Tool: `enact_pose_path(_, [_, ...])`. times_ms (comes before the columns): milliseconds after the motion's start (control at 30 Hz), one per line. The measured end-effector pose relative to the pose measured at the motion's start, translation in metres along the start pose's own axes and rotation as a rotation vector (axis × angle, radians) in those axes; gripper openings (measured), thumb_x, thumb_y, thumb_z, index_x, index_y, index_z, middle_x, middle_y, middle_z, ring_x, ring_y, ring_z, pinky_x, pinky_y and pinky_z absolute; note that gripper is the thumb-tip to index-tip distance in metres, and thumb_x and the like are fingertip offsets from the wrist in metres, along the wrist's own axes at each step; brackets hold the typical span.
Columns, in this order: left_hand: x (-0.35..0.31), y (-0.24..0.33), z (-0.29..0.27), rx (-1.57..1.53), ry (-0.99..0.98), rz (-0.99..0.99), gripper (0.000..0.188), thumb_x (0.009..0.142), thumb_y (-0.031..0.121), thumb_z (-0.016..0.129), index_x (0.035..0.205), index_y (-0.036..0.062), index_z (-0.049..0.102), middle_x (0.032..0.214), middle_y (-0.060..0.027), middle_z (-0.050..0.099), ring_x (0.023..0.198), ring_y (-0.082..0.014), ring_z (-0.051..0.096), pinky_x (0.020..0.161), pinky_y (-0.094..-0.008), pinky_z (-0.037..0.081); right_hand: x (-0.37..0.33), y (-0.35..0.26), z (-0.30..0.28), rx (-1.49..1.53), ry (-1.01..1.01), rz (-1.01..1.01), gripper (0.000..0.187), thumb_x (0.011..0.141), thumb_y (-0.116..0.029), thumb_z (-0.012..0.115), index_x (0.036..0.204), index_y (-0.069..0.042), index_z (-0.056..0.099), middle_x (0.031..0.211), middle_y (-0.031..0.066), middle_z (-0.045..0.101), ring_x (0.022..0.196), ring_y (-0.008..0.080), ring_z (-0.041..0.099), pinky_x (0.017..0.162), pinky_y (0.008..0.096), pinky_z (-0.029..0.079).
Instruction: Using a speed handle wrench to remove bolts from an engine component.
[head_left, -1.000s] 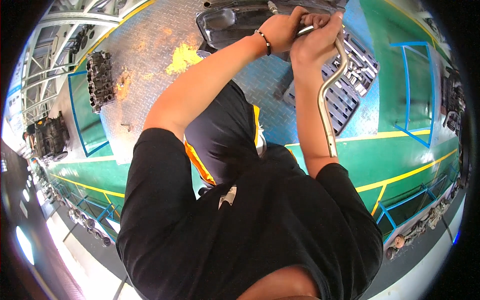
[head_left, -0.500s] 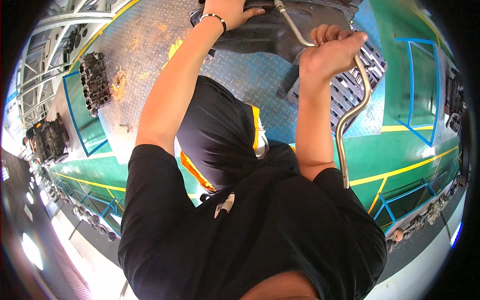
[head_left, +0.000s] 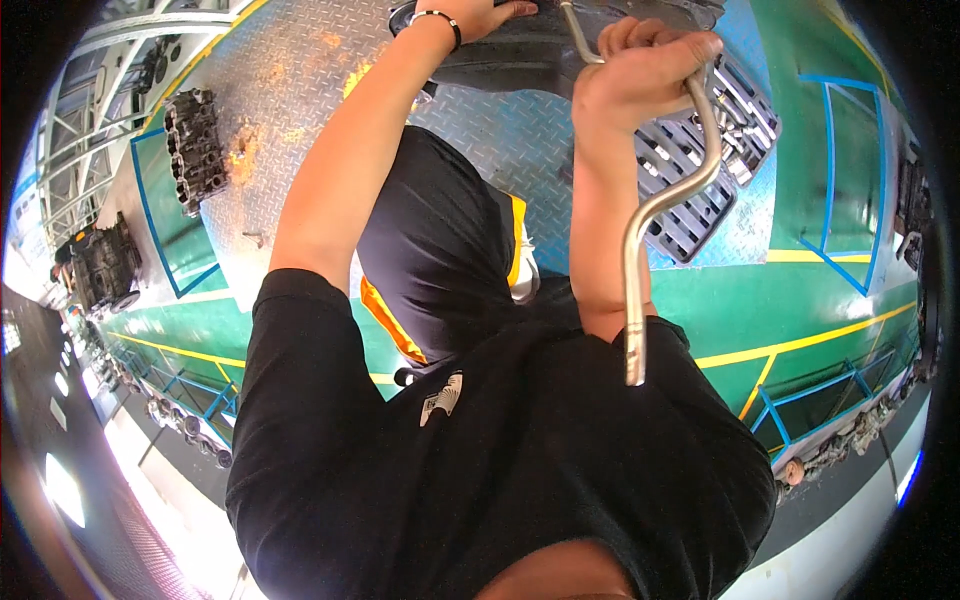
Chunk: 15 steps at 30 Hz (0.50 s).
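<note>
Right hand [head_left: 648,62] wrapped round the speed brace [head_left: 668,198] — its long axis fore-and-aft, far stretch over the dark pan-shaped part [head_left: 515,68]; left hand [head_left: 472,15] (fingers cropped, grip unclear) at that part's left.

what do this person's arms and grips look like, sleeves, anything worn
Short black sleeves leave both forearms bare. The left grip and right grip are ungloved. A dark beaded bracelet with pale beads circles the left wrist.
</note>
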<state>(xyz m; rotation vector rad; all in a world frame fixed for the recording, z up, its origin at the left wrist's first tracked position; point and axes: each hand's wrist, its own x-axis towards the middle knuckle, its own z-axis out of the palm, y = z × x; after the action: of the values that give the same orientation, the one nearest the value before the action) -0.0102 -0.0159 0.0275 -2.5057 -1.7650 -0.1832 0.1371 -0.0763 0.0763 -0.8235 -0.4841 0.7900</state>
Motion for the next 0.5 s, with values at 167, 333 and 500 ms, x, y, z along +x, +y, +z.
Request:
enact_pose_path(167, [-0.003,0.0,-0.002,-0.006,0.009,0.007,0.065,0.077,0.054,0.057,0.125,0.0106,0.051,0.133,-0.0125,0.045,0.121,-0.0289,0.041,0.101,-0.0415,0.03,0.006,0.003,-0.012,0.078,0.033,0.003,0.044,0.095,-0.04,0.033,0.064,-0.01,0.025,0.051,0.0026,0.027,0.04,0.0126,0.024,0.04,0.0266,0.021])
enact_pose_path(333, [-0.008,-0.006,-0.004,-0.089,0.139,0.028,0.053,0.08,0.046,0.057,0.12,0.0097,0.054,0.131,-0.0124,0.047,0.12,-0.0276,0.042,0.101,-0.0427,0.03,0.004,0.004,-0.019,0.125,0.05,0.04,0.046,0.093,-0.045,0.04,0.064,-0.012,0.026,0.049,0.0025,0.027,0.041,0.0125,0.026,0.038,0.0273,0.022])
enact_pose_path(500, [-0.03,-0.027,-0.014,-0.196,0.435,-0.138,0.043,0.081,0.033,0.062,0.114,0.0069,0.053,0.114,-0.0153,0.055,0.11,-0.0328,0.048,0.094,-0.0448,0.035,0.009,-0.001,-0.024,0.125,0.068,0.079,0.044,0.094,-0.041,0.038,0.065,-0.012,0.022,0.049,0.0022,0.025,0.041,0.0127,0.021,0.039,0.0282,0.019])
